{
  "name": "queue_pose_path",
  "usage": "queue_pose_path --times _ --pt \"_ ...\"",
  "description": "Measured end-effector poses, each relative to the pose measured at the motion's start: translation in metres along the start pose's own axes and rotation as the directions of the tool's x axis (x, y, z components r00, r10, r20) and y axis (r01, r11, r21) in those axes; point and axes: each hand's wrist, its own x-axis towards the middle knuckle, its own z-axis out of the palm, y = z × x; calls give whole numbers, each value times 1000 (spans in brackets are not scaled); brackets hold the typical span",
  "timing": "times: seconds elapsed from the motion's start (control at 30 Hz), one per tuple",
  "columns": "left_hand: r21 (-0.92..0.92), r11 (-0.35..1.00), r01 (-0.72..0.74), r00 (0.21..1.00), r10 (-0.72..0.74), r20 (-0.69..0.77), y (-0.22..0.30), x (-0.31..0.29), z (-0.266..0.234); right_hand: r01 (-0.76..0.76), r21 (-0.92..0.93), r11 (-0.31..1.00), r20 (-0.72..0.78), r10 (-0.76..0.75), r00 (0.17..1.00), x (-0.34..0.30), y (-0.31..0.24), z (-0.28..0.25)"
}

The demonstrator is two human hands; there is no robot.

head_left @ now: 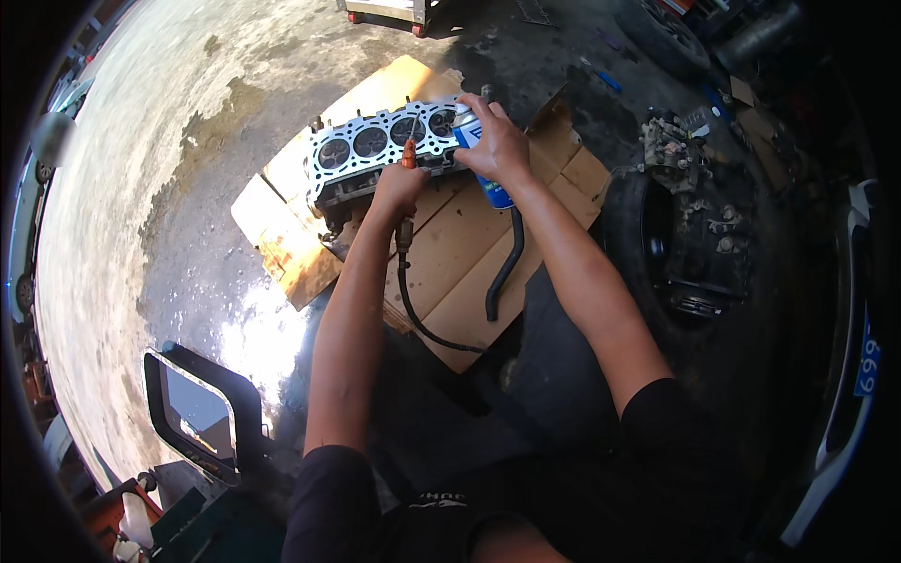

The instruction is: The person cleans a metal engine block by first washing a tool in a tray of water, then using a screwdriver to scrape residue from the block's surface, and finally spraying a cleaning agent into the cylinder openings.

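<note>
A metal engine cylinder head (343,176) lies on flattened cardboard (460,253), its flat face and round combustion chambers turned up. My left hand (401,188) is closed around an orange air blow gun (408,153), whose thin nozzle points over the chambers. From the gun's lower end a black air hose (404,281) curves down across the cardboard. In my right hand (499,145) is a blue and white spray can (495,193), held tilted over the cylinder head's right end. My fingers are at the can's top; the fingertip on its nozzle is hard to make out.
A bent black rubber hose (512,263) lies on the cardboard. At the lower left stands a black pan (249,399) with dark liquid. Greasy engine parts (668,150) and a wheel (648,230) sit to the right. A wheeled cart (389,11) stands at the far side.
</note>
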Motion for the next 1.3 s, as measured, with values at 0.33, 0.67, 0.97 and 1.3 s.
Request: queue_pose_path --times 0.33,0.67,0.97,1.3 --pt "-49 997 63 998 -63 -10 -23 5 -9 91 120 989 52 -98 994 -6 2 3" --pt "-97 984 151 987 -155 -41 -55 -29 6 109 88 990 205 -125 971 -35 -4 -14" --pt "-108 986 125 992 -128 -21 -36 -65 34 173 6 985 157 -172 973 -58 -5 -12" --pt "-99 989 106 993 -101 54 -24 -53 43 127 28 991 141 -130 981 -69 5 -22"
